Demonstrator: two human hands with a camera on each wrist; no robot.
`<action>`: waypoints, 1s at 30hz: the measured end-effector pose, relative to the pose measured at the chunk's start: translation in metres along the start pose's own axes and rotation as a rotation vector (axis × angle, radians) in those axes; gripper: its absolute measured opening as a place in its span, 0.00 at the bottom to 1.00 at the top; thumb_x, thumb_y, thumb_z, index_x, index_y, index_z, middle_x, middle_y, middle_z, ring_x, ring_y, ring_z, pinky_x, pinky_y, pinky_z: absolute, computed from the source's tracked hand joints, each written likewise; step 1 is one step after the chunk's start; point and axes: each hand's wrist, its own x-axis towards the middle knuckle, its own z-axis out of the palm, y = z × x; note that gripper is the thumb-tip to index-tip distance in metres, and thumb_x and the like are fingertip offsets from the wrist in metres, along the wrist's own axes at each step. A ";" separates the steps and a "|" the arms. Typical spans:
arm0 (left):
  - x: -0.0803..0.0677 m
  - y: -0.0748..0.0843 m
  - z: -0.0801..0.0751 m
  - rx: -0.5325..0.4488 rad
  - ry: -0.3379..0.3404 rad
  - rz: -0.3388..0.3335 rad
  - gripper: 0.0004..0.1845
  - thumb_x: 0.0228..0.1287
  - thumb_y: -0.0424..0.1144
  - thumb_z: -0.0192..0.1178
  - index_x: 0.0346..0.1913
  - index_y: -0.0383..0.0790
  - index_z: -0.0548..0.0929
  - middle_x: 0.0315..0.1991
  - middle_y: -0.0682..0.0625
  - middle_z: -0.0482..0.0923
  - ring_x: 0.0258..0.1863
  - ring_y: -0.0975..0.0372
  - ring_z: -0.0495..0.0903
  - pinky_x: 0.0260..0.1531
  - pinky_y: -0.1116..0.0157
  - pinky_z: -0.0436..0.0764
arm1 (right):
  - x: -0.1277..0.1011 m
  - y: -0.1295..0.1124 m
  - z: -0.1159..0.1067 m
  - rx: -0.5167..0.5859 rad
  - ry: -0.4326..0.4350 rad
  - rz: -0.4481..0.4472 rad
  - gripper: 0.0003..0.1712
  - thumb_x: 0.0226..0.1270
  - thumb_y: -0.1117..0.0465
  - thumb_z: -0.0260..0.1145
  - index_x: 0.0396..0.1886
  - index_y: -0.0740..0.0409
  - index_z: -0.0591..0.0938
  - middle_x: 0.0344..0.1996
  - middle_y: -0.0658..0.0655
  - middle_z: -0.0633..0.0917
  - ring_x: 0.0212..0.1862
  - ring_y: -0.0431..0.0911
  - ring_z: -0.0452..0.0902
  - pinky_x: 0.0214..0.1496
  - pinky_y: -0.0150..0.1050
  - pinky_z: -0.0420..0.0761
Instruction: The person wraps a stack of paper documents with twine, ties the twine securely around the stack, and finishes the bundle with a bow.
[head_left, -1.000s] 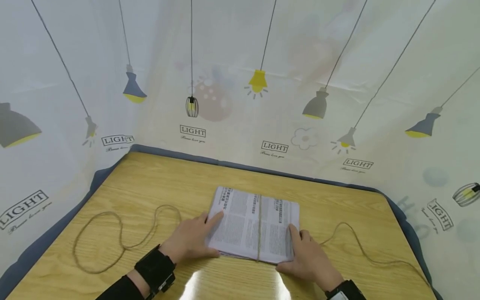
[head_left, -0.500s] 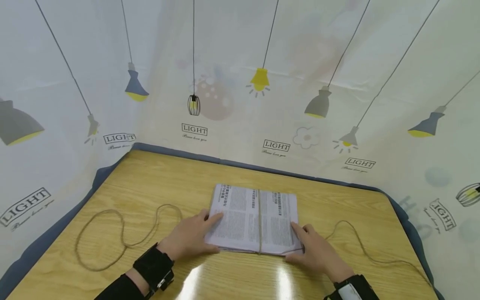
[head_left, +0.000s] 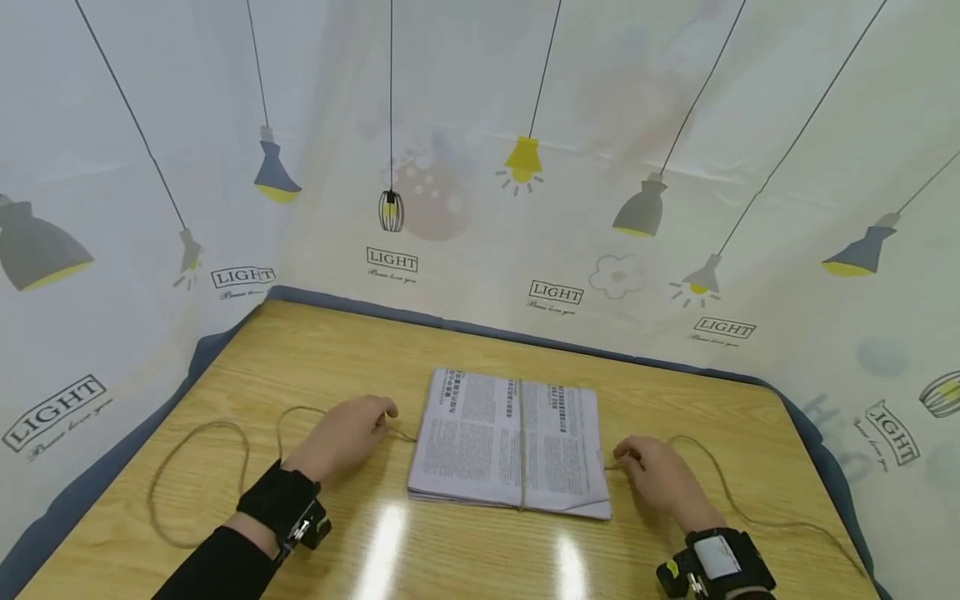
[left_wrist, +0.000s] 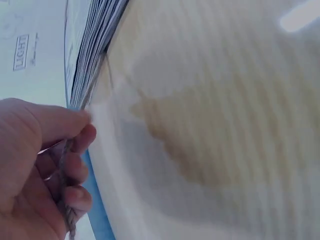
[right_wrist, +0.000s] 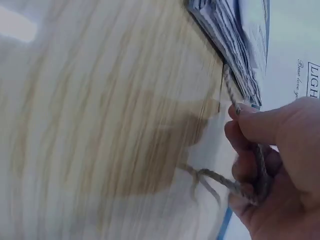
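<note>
A stack of folded newspapers [head_left: 472,450] lies flat on the wooden table, with one strand of twine [head_left: 522,450] running over its top from back to front. My left hand [head_left: 345,437] is just left of the stack and pinches the twine [left_wrist: 65,170] between thumb and fingers; that strand leads under the stack's edge. On the other side, my right hand [head_left: 660,475] grips the twine [right_wrist: 230,85] where it comes out from beneath the papers. Part of it loops across the curled fingers in the right wrist view. The twine's run underneath the stack is hidden.
Loose twine [head_left: 153,483] curls over the left of the table [head_left: 465,550], and another length trails to its right edge. A pale curtain [head_left: 465,100] printed with lamps hangs behind and at both sides.
Both hands have left the newspaper stack's sides, moved outward and taken hold of the twine. The stack first shifted slightly away from me and its right end turned.
</note>
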 end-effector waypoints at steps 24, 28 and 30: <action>0.007 0.002 -0.047 0.068 0.458 -0.262 0.14 0.67 0.36 0.53 0.46 0.41 0.87 0.13 0.48 0.74 0.09 0.63 0.54 0.13 0.68 0.50 | 0.012 -0.016 0.019 -0.017 0.051 0.027 0.18 0.70 0.63 0.61 0.58 0.58 0.80 0.36 0.54 0.86 0.32 0.40 0.75 0.34 0.38 0.74; 0.015 0.004 -0.049 -0.102 0.489 -0.247 0.16 0.67 0.36 0.49 0.49 0.39 0.85 0.34 0.43 0.85 0.15 0.59 0.69 0.15 0.65 0.64 | 0.011 -0.023 0.024 -0.017 0.054 0.026 0.17 0.69 0.63 0.62 0.57 0.57 0.80 0.34 0.52 0.85 0.30 0.40 0.73 0.33 0.37 0.73; 0.020 0.005 -0.051 -0.193 0.516 -0.226 0.15 0.70 0.38 0.49 0.50 0.39 0.84 0.42 0.42 0.84 0.25 0.55 0.78 0.23 0.61 0.74 | 0.011 -0.026 0.027 -0.015 0.047 0.024 0.17 0.69 0.64 0.62 0.57 0.56 0.80 0.32 0.51 0.84 0.29 0.39 0.71 0.32 0.36 0.72</action>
